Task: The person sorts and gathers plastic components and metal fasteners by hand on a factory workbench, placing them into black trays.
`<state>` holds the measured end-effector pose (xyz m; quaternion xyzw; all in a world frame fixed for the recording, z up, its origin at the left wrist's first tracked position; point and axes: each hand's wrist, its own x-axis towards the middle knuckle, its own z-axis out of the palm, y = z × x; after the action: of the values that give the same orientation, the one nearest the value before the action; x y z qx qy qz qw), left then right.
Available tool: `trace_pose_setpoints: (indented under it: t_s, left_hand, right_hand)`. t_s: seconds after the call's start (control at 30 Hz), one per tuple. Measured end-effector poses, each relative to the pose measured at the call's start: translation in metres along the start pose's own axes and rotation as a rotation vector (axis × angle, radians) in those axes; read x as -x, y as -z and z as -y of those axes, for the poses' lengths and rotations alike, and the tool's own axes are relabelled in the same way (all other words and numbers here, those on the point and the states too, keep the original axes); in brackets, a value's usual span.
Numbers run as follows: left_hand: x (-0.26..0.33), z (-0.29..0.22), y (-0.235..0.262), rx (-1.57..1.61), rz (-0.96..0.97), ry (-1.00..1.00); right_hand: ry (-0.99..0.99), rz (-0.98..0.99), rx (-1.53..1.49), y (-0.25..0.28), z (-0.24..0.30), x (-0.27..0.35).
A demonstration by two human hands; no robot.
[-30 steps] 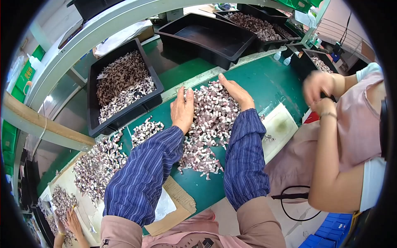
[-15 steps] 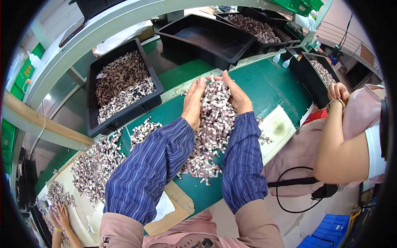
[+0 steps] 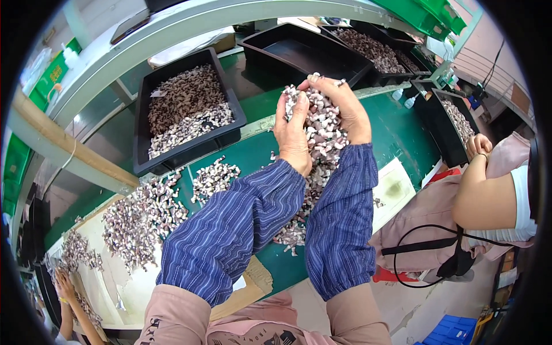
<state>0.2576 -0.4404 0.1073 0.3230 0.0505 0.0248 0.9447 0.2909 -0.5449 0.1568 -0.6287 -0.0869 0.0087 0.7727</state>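
Note:
My left hand and my right hand are cupped around a heap of small, curled purple-brown and white pieces. Some pieces sit on top of the fingers and between the palms. The fingertips come close to the near edge of a black tray in this view; whether they touch it I cannot tell. More of the same pieces lie on the green tabletop below, partly hidden by my forearms in blue striped sleeves.
A black tub of similar pieces stands at left. Loose piles cover a pale board. Filled bins stand at far right, behind a white board. One co-worker stands at right; another's hands work at lower left.
Both hands have moved forward with the pieces, toward the black tray. The fingers have curled further over the heap. The whole view has shifted slightly.

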Motion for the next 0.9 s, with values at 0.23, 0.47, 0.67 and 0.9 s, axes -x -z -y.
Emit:
trace_pose_setpoints:
  t_s: [0.23, 0.47, 0.67, 0.9]
  left_hand:
    - [0.018, -0.075, 0.015, 0.161, 0.111, -0.232]
    - [0.080, -0.206, 0.105, 0.271, -0.031, -0.521]
    - [0.145, -0.303, 0.199, 0.275, -0.168, -0.761]
    - [0.175, -0.367, 0.319, 0.204, -0.396, -0.876]
  right_hand:
    - [0.955, 0.151, 0.455, -0.088, 0.018, 0.008]
    - [0.153, 0.537, 0.284, -0.266, 0.025, 0.002]
    - [0.213, 0.789, 0.396, -0.430, -0.011, 0.036]
    - [0.177, 0.942, 0.409, -0.560, -0.098, 0.058]
